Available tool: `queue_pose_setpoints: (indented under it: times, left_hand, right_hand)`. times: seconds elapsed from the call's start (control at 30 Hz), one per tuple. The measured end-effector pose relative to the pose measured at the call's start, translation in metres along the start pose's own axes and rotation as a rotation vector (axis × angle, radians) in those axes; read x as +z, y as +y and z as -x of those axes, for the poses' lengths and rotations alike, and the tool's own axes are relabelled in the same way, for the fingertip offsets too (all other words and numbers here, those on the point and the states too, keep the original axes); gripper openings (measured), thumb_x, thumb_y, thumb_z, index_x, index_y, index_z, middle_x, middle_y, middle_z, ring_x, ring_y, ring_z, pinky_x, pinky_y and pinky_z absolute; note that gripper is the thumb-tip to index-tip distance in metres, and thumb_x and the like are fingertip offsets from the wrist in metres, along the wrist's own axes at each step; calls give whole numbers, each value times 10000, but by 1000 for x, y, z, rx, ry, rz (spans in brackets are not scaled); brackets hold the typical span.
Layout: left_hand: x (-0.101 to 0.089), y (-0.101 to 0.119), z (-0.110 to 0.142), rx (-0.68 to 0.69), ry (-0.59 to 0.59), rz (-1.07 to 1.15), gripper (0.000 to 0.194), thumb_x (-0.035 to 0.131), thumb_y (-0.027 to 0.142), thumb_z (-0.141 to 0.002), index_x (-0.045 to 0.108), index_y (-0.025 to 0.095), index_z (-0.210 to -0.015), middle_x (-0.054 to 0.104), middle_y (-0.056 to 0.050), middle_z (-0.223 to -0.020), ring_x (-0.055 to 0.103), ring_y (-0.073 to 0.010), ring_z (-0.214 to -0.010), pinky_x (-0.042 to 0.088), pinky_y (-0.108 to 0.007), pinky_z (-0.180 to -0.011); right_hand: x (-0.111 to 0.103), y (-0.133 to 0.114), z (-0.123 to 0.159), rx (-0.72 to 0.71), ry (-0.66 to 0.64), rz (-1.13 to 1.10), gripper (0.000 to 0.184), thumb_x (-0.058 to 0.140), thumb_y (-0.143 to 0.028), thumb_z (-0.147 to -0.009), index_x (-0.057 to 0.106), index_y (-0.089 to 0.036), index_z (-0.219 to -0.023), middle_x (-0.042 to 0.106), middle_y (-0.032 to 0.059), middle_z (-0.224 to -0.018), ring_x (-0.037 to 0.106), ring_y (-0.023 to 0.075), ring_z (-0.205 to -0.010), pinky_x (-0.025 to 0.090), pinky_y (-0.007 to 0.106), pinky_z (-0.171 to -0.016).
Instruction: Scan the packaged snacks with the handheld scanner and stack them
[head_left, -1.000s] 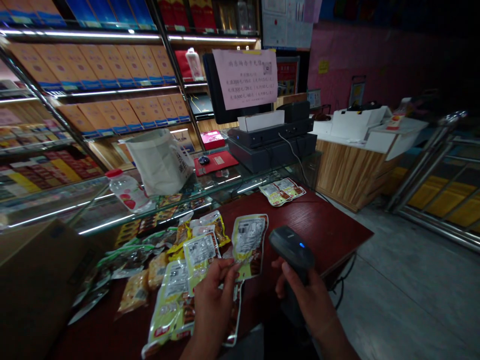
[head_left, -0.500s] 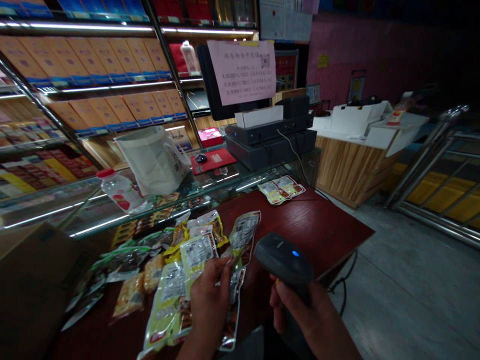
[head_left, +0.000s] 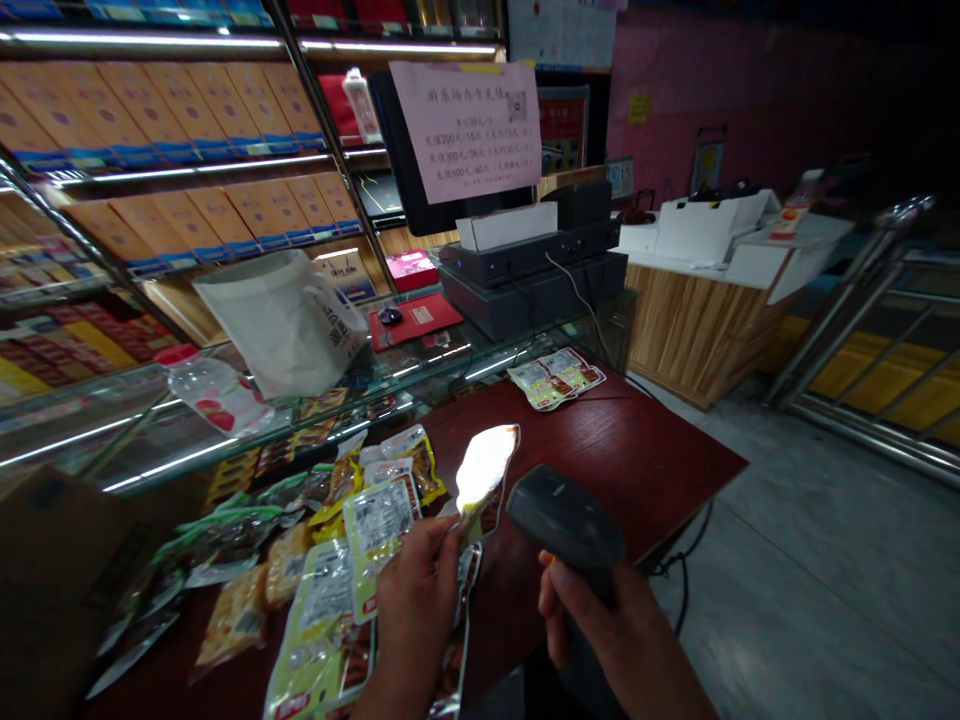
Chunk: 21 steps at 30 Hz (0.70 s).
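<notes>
Left hand [head_left: 416,590]: in the head view, thumb and finger pinch the near end of the shiny pack [head_left: 487,465].
Shiny pack: just left of the scanner [head_left: 566,515], with a very bright white glow on its face.
Right hand [head_left: 600,620]: wrapped around the scanner's handle.
Snack packs [head_left: 322,590]: in a messy bunch left of the scanner, on the dark red table [head_left: 637,430].
Flat packs [head_left: 555,378]: on the table, past the scanner.
Light: it should work best if the shiny pack is still and not bent, the scanner's nose points at it, and no fingers block the glow.
</notes>
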<state>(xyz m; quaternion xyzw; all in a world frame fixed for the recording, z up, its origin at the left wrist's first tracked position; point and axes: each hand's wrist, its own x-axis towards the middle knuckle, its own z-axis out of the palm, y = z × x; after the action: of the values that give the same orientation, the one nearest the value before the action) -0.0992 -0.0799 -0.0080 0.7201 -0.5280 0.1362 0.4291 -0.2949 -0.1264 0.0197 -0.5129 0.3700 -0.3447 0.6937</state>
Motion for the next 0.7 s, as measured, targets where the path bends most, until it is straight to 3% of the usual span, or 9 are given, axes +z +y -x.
queue_pose_setpoints:
  times: [0.2,0.33,0.47,0.7]
  left_hand:
    - [12,4,-14,-83,-73,94,100,593,295,-878,638,209,-853,718,40,-744,695,-127,-670,496,-180,-605]
    - [39,4,-46,-337,-180,312,194,675,357,-808,618,171,-810,684,5,-671,660,-143,-620,468,-198,-562]
    - [90,12,-97,-809,-264,810,229,762,236,-740,561,130,-771,646,-8,-652,607,-116,-555,484,-194,-532]
    - [190,42,-164,-1046,-278,1041,26,556,56,-893,542,77,-890,639,-50,-809,631,-87,-637,570,-223,-624]
  right_hand:
    - [-14,8,-17,14,-43,2,660,557,-733,-796,601,-90,-935,614,58,-642,567,130,-516,462,256,-559]
    - [-28,12,-26,-6,45,-57,615,569,-689,-824,578,-97,-994,622,48,-659,549,121,-502,445,252,-542]
    - [-42,14,-31,-25,132,-59,622,561,-685,-833,564,-109,-1068,636,48,-733,555,121,-522,455,256,-548]
    - [-59,15,-31,32,212,-99,709,556,-763,-773,531,-119,-1068,630,58,-787,572,151,-555,466,285,-529]
